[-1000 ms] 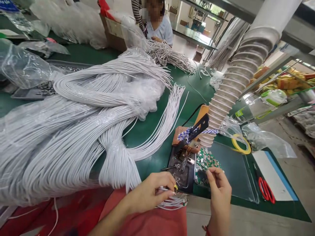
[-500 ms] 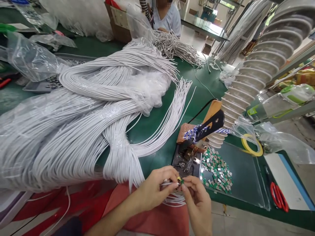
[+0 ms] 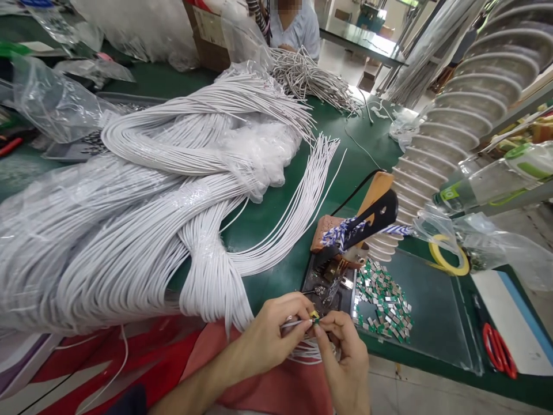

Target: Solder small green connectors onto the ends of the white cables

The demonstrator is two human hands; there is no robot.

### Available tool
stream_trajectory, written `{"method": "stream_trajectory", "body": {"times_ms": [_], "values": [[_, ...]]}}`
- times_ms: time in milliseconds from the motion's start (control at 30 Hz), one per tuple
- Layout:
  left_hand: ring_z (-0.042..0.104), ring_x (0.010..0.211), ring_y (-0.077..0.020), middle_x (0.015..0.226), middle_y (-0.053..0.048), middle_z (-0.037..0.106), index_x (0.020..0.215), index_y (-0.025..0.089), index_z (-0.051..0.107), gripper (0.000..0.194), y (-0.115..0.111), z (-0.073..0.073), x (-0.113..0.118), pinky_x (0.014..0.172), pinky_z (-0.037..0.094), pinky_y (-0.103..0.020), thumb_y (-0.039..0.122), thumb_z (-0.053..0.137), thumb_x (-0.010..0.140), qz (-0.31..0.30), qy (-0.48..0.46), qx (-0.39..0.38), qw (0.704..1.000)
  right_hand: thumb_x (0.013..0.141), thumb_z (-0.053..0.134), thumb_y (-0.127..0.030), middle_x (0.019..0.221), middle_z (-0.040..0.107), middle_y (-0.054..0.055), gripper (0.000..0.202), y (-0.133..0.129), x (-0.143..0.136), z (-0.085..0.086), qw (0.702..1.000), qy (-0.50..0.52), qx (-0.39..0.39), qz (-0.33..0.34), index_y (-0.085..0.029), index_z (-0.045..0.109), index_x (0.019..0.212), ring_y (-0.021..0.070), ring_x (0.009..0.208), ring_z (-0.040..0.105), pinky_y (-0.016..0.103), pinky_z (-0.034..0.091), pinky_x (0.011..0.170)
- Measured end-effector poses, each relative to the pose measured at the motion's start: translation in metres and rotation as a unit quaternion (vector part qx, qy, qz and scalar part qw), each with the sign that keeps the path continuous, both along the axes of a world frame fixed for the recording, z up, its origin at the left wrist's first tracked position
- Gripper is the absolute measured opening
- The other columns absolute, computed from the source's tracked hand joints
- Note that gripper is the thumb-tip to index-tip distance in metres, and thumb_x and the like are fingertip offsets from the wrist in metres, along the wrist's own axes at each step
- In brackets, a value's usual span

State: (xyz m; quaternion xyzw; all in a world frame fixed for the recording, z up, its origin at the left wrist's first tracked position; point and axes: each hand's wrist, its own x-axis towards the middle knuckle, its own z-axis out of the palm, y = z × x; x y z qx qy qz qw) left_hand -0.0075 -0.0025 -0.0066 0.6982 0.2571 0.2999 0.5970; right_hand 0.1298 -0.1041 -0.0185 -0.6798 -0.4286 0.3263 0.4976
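Observation:
Low at the table's front edge, my left hand (image 3: 283, 323) pinches the end of a white cable (image 3: 291, 324) between thumb and fingers. My right hand (image 3: 343, 351) meets it there, its thumb and fingertips closed on a small green circuit board (image 3: 317, 319) at the cable's tip. A bit of yellow shows beside the board; the joint itself is mostly hidden by fingertips. Just beyond my hands sits a dark tray (image 3: 319, 288) with a soldering fixture and a brown block (image 3: 326, 230). To the right lies a pile of small green boards with metal connectors (image 3: 384, 302).
Large bundles of white cable (image 3: 129, 248) cover the table's left side. A ribbed extraction hose (image 3: 458, 109) comes down at the right. Yellow tape (image 3: 449, 256), red-handled scissors (image 3: 499, 349) and a bottle (image 3: 488, 181) lie at the right. A person (image 3: 296, 29) sits across the table.
Both hands stay together at the cable's tip, with only a slight shift of the fingers. The view has turned a little, so things at the right appear farther right.

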Motion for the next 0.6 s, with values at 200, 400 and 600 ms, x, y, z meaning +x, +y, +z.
{"method": "stream_trajectory", "body": {"times_ms": [200, 400, 600], "values": [[0.062, 0.08, -0.0152, 0.089, -0.006, 0.063, 0.077, 0.015, 0.058, 0.014, -0.002, -0.002, -0.001, 0.073, 0.046, -0.022, 0.009, 0.053, 0.088, 0.004, -0.003, -0.001, 1.0, 0.091, 0.057, -0.027, 0.079, 0.063, -0.001, 0.005, 0.002, -0.008, 0.004, 1.0, 0.005, -0.011, -0.028, -0.023, 0.059, 0.089, 0.0141, 0.071, 0.063, 0.022, 0.049, 0.067], [0.062, 0.079, -0.0161, 0.09, -0.007, 0.064, 0.076, 0.015, 0.058, 0.015, -0.002, -0.002, -0.002, 0.072, 0.047, -0.024, 0.012, 0.052, 0.09, -0.001, 0.014, 0.008, 1.0, 0.088, 0.061, -0.034, 0.076, 0.061, 0.0, 0.012, 0.002, -0.007, 0.008, 0.999, -0.023, -0.018, -0.037, -0.022, 0.061, 0.09, 0.0146, 0.066, 0.058, 0.023, 0.045, 0.062], [0.063, 0.078, -0.0162, 0.086, -0.007, 0.065, 0.072, 0.015, 0.055, 0.017, -0.001, 0.0, 0.001, 0.071, 0.047, -0.024, 0.011, 0.054, 0.088, 0.012, 0.011, 0.011, 1.0, 0.094, 0.054, -0.041, 0.078, 0.06, 0.001, 0.022, 0.004, 0.007, 0.017, 0.996, 0.022, 0.023, -0.079, -0.023, 0.064, 0.085, 0.0154, 0.073, 0.056, 0.023, 0.046, 0.066]]}}
